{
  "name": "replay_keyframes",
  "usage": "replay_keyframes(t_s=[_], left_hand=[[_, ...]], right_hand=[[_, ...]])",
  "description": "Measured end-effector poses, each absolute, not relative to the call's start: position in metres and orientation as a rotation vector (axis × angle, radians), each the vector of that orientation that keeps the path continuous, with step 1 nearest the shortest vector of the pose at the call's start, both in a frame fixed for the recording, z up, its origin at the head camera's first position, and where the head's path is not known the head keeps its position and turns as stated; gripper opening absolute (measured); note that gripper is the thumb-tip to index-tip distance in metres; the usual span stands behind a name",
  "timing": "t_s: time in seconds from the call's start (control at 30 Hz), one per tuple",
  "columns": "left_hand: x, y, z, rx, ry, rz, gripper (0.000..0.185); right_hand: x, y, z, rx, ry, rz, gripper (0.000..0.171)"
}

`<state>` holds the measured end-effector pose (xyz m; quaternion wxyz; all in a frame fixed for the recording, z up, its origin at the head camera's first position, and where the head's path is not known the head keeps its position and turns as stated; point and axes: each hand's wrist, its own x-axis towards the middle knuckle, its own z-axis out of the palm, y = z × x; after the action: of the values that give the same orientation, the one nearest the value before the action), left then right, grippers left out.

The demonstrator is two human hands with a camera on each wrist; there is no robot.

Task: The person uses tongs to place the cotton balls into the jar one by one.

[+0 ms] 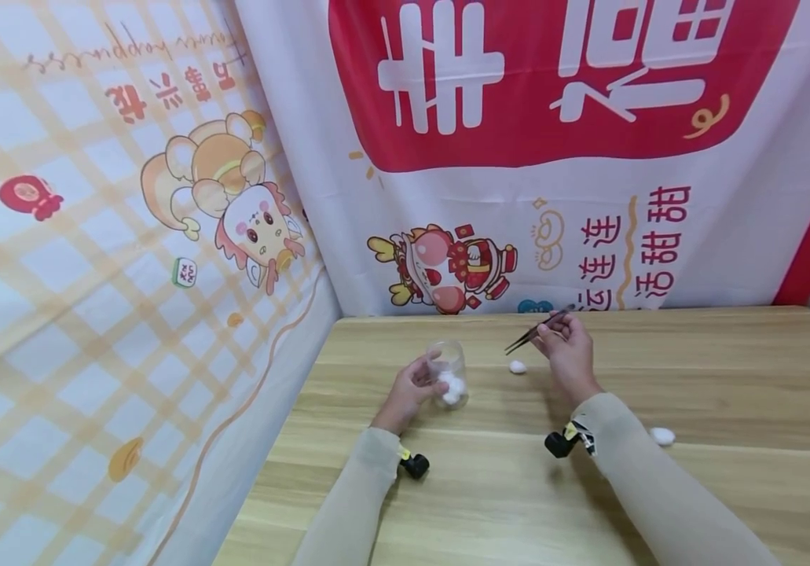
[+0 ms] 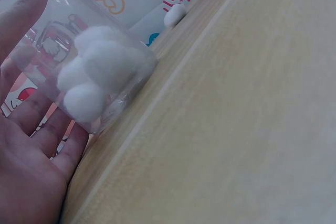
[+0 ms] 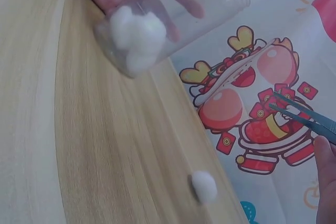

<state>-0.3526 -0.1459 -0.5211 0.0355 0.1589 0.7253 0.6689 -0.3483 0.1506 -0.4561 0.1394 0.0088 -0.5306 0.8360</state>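
Observation:
A clear plastic jar (image 1: pixel 446 354) stands on the table with several white cotton balls (image 2: pixel 107 66) in its lower part. My left hand (image 1: pixel 410 391) holds it from the left side, thumb in front and fingers behind. In my right hand (image 1: pixel 569 354) I pinch dark tweezers (image 1: pixel 537 330). Their tips are spread and empty, raised above the table to the right of the jar. Just below the tips lies a loose cotton ball (image 1: pixel 517 367), which also shows in the right wrist view as a white ball (image 3: pixel 204 186).
Another white cotton ball (image 1: pixel 662 436) lies on the wooden table (image 1: pixel 475 503), right of my right forearm. Printed cloths hang behind the table (image 1: pixel 475 196) and along its left side (image 1: pixel 93 314). Small black cameras sit on both wrists.

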Motion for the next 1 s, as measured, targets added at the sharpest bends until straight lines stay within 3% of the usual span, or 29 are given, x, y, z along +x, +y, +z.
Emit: replay_keyframes(t_s=[0.67,1.0], left_hand=[[-0.349,-0.148,-0.525,0.479,2.230,2.059,0.066],[-0.349,-0.148,-0.521,0.505,2.246,2.046,0.068]], right_hand=[[-0.352,0.164,-0.472,-0.056,-1.714,2.336,0.035],[-0.357,0.165,-0.478,-0.071,-1.741,2.286,0.021]])
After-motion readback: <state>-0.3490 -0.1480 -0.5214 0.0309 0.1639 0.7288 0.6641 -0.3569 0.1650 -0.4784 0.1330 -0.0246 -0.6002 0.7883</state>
